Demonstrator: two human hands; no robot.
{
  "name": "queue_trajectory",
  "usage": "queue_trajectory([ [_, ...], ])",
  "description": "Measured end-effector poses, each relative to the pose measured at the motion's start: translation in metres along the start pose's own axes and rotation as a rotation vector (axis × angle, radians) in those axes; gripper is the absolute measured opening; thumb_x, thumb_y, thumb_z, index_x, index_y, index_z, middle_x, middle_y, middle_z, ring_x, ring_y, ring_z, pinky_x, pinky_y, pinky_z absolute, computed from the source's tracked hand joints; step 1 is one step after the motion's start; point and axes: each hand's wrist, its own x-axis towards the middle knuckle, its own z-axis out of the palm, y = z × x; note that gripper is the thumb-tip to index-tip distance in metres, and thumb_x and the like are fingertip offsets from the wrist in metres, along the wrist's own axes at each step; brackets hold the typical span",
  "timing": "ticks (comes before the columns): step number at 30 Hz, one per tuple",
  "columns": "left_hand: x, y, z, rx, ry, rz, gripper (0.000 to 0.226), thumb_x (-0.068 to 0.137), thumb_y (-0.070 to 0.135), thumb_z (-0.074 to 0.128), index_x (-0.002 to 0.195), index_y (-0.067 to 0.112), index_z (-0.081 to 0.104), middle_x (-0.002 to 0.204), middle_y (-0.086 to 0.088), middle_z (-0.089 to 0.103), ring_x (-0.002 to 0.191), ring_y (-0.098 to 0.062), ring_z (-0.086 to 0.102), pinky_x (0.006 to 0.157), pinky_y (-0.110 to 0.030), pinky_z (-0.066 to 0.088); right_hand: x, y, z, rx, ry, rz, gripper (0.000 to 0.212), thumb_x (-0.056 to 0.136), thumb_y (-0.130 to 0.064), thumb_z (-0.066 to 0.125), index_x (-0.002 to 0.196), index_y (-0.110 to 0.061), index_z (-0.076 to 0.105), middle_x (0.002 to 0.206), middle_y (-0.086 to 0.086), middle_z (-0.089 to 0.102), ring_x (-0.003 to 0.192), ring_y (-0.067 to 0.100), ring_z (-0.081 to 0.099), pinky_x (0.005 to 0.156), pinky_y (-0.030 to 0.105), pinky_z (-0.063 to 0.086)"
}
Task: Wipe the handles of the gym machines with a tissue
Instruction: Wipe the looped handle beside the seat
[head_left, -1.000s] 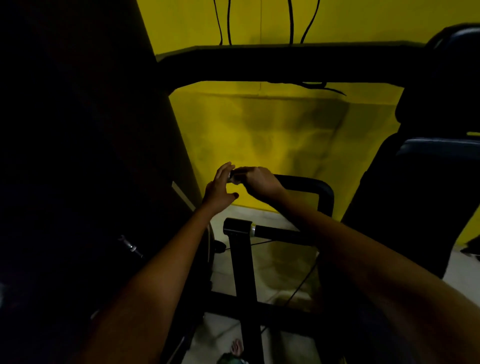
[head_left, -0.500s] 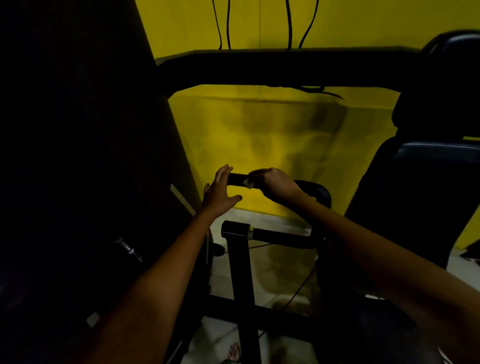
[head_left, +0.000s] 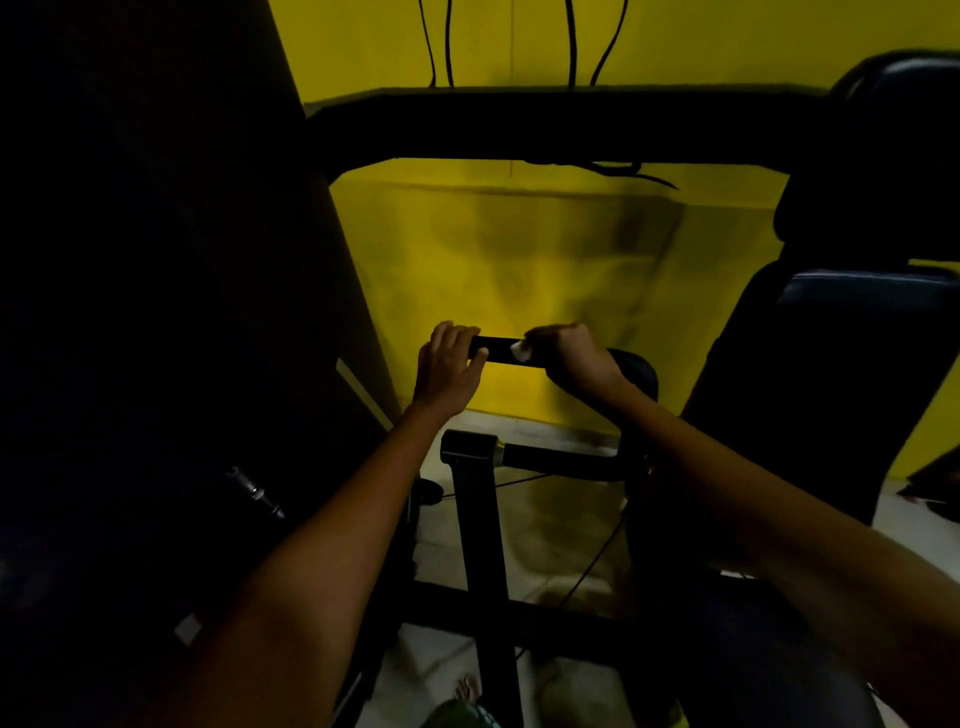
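Gripping the black handle (head_left: 496, 349) with our left hand (head_left: 449, 369) at its end, right hand (head_left: 574, 358) closed around a white tissue (head_left: 519, 351) on it; yellow wall (head_left: 519, 249) behind, padded seat (head_left: 862, 296) beside us.

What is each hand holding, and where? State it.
The left hand grips the free end of the black handle, fingers over the top and thumb beneath. The right hand clasps the handle further along, pressing a white tissue against it.

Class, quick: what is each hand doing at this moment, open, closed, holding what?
Left hand: closed loosely on the free end of the black handle.
Right hand: closed round the handle, pressing a white tissue on it.
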Motion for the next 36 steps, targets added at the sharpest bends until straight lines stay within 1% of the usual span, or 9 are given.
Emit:
queue_trajectory([
  [2,-0.004,0.003,0.003,0.020,0.030,-0.008,0.039,0.099,0.029,0.044,0.128,0.005,0.052,0.133,-0.012,0.051,0.136,-0.028,0.031,0.098,-0.042,0.034,0.017,-0.006,0.006,0.004,-0.017,0.085,0.019,0.093,-0.010,0.054,0.093,0.003,0.068,0.094,0.020,0.068,0.081,0.029,0.062,0.063,0.034,0.039],
  [5,-0.005,0.008,0.005,0.034,0.049,-0.039,0.041,0.099,0.029,0.043,0.133,0.007,0.048,0.135,-0.011,0.049,0.138,-0.027,0.027,0.096,-0.042,0.037,0.022,-0.016,0.018,-0.020,-0.015,0.081,0.021,0.094,-0.013,0.053,0.081,-0.001,0.064,0.083,0.018,0.064,0.078,0.031,0.061,0.060,0.033,0.037],
  [9,-0.009,0.005,0.002,0.122,-0.039,0.000,0.060,0.094,0.047,0.022,0.145,0.019,0.036,0.138,-0.008,0.044,0.140,-0.027,0.022,0.095,-0.045,0.037,-0.007,0.005,0.003,0.007,-0.037,-0.079,0.019,0.087,0.006,0.055,0.094,-0.001,0.071,0.103,0.014,0.069,0.093,0.026,0.066,0.070,0.037,0.050],
  [14,-0.006,0.009,-0.003,0.141,-0.092,-0.025,0.042,0.102,0.035,0.034,0.140,0.022,0.041,0.139,-0.006,0.039,0.141,-0.024,0.015,0.098,-0.045,0.032,0.010,0.002,0.004,-0.059,-0.002,0.066,0.018,0.093,-0.009,0.053,0.091,0.001,0.068,0.090,0.018,0.067,0.082,0.032,0.063,0.064,0.040,0.046],
  [17,-0.007,0.016,-0.006,0.153,-0.089,-0.033,0.038,0.102,0.031,0.036,0.136,0.017,0.044,0.139,-0.008,0.039,0.140,-0.025,0.016,0.096,-0.045,0.036,0.004,-0.009,0.014,-0.094,0.020,-0.015,0.016,0.093,-0.004,0.050,0.092,-0.001,0.065,0.093,0.015,0.064,0.083,0.032,0.061,0.057,0.032,0.033],
  [21,-0.006,0.020,-0.005,0.136,-0.122,-0.083,0.039,0.102,0.033,0.036,0.136,0.016,0.042,0.143,-0.008,0.036,0.142,-0.025,0.011,0.100,-0.046,0.035,-0.023,0.014,-0.005,-0.074,0.030,-0.055,0.025,0.092,0.002,0.049,0.106,-0.006,0.068,0.112,0.008,0.066,0.089,0.029,0.064,0.051,0.027,0.033],
  [28,-0.001,0.030,-0.005,0.069,-0.153,-0.196,0.042,0.101,0.039,0.036,0.134,0.014,0.044,0.146,-0.009,0.034,0.145,-0.025,0.006,0.107,-0.047,0.031,-0.010,-0.005,0.004,-0.149,0.090,0.144,0.020,0.095,-0.009,0.048,0.103,0.000,0.064,0.099,0.017,0.064,0.089,0.033,0.061,0.064,0.037,0.045],
  [33,0.001,0.031,-0.010,0.055,-0.203,-0.219,0.041,0.101,0.040,0.037,0.132,0.014,0.045,0.148,-0.008,0.033,0.145,-0.024,0.005,0.109,-0.048,0.026,-0.035,0.016,0.003,-0.117,0.148,0.037,0.019,0.095,-0.008,0.049,0.102,-0.008,0.067,0.100,0.012,0.067,0.083,0.032,0.063,0.055,0.028,0.031],
  [36,0.001,0.036,-0.008,0.045,-0.208,-0.219,0.041,0.099,0.041,0.040,0.129,0.013,0.044,0.151,-0.004,0.030,0.146,-0.022,0.000,0.112,-0.052,0.014,-0.039,0.028,-0.006,-0.120,0.190,0.073,0.022,0.097,-0.016,0.049,0.100,-0.008,0.069,0.098,0.013,0.068,0.082,0.031,0.064,0.055,0.030,0.036],
])
